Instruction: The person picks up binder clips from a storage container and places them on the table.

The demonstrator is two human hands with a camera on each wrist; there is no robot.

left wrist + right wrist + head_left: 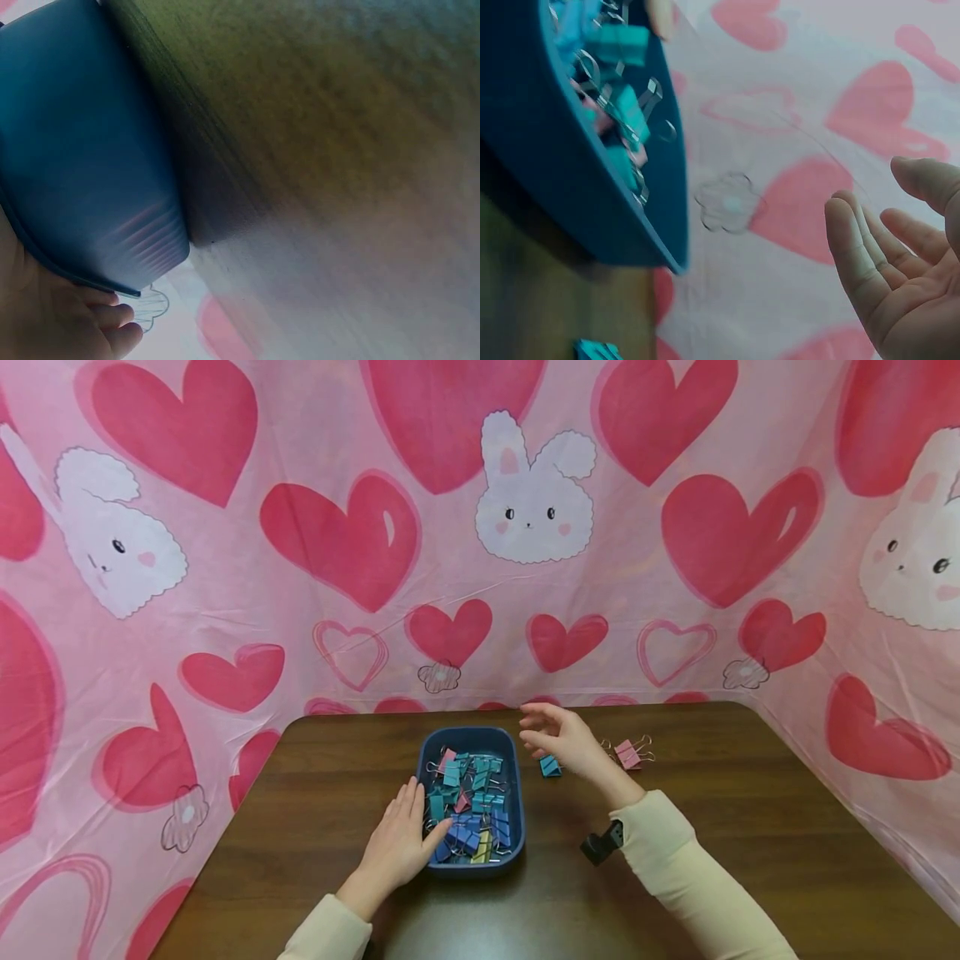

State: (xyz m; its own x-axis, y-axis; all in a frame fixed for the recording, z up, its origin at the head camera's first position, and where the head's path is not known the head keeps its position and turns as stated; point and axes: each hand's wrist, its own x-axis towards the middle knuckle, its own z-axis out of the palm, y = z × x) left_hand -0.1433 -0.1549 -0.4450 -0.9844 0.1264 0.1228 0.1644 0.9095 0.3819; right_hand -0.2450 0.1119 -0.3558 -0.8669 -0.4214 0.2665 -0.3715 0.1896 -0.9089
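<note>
A dark blue rectangular bin [471,870] stands on the table, filled with binder clips [467,835] in teal, blue, pink and yellow. My left hand [401,831] rests along its left side with straight fingers, the thumb reaching over the rim. In the left wrist view that hand's fingertips [112,315] lie by the bin's edge. Beyond the bin's right side my right hand [558,739] hovers, its fingers loosely bent around nothing. The right wrist view shows the same hand [907,281] with an uncovered palm. Below it on the table lies a blue binder clip [551,767].
Right of the right hand lies a pink binder clip [628,754], with wire handles of another partly behind the wrist. A black wrist camera [602,843] hangs under the right forearm. A pink heart-and-rabbit cloth [525,585] surrounds the brown wooden table [720,827].
</note>
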